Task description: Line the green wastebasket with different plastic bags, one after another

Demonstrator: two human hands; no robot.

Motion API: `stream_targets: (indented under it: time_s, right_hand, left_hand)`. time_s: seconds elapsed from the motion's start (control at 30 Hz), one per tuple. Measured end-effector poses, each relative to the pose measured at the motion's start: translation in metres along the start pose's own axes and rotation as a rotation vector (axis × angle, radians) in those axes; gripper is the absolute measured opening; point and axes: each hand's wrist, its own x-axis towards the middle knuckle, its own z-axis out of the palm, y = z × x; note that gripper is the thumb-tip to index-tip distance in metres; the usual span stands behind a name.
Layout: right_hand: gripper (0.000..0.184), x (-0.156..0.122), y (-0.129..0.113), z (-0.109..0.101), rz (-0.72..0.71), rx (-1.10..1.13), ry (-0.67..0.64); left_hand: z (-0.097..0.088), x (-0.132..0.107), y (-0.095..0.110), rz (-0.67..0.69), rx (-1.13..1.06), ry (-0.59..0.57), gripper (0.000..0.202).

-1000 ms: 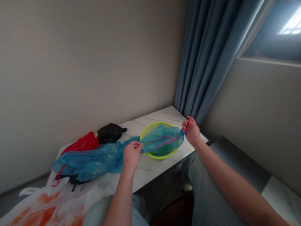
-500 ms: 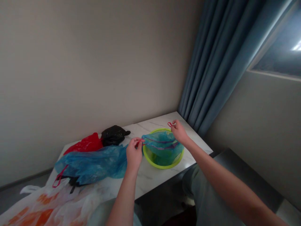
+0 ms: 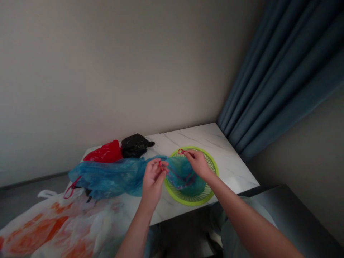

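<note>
Hands apart, with only a short gap between them, both held low over the desk (image 3: 224,157). In the left hand (image 3: 153,179), fingertips pinched on a short length of red cord (image 3: 160,163), right at the gathered edge of a blue plastic bag (image 3: 110,178). In the right hand (image 3: 197,165), thumb and fingers closed on a small red loop (image 3: 181,151), directly above the rim of a lime-green plastic basket (image 3: 189,203).

Between and just below the hands, part of the bag sagging into the basket, with red cord running through the thin film; the rest of the bag lying crumpled on the desk to the left of the left hand, a red strap (image 3: 71,188) trailing from its far end.

Beyond the left hand, a red plastic bag (image 3: 104,152) and a black plastic bag (image 3: 135,145), touching each other, against the wall (image 3: 107,71). Nearer, left of the left forearm, a white plastic bag (image 3: 53,225) with orange print. Far right of the right hand, a blue curtain (image 3: 268,79) hanging in the corner.
</note>
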Motion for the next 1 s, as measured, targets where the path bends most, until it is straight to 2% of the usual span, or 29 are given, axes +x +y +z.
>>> stream_targets:
  time_s: [0.1, 0.23, 0.33, 0.47, 0.57, 0.67, 0.8, 0.9, 1.0]
  right_hand:
    - [0.029, 0.006, 0.001, 0.009, 0.011, 0.088, -0.007]
    - [0.028, 0.008, 0.001, 0.021, 0.0, 0.2, -0.112]
    - [0.026, 0.012, 0.0, 0.026, 0.013, 0.261, -0.172]
    - [0.025, 0.015, -0.003, 0.026, 0.033, 0.305, -0.222]
    - [0.023, 0.01, -0.007, 0.025, -0.011, 0.287, -0.26]
    - [0.023, 0.0, -0.012, 0.023, -0.049, 0.228, -0.352]
    - [0.013, -0.011, -0.019, 0.019, 0.0, 0.282, -0.495]
    - [0.02, -0.015, -0.022, 0.016, 0.081, 0.41, -0.563]
    - [0.037, -0.015, -0.021, 0.017, 0.144, 0.425, -0.54]
  left_hand:
    - [0.014, -0.012, 0.002, -0.04, 0.076, -0.072, 0.033]
    - [0.026, -0.013, 0.004, -0.079, 0.202, -0.114, 0.015]
    - [0.03, 0.0, 0.009, -0.004, 0.294, -0.106, 0.016]
    - [0.035, 0.016, 0.012, 0.086, 0.319, -0.005, 0.021]
    - [0.039, 0.016, 0.01, 0.172, 0.373, 0.007, 0.02]
    - [0.041, 0.013, 0.007, 0.322, 0.476, 0.038, 0.018]
    - [0.038, 0.012, 0.007, 0.444, 0.594, 0.133, 0.02]
    - [0.033, 0.015, 0.007, 0.399, 0.573, 0.103, 0.027]
    - [0.028, 0.018, 0.004, 0.32, 0.485, 0.089, 0.031]
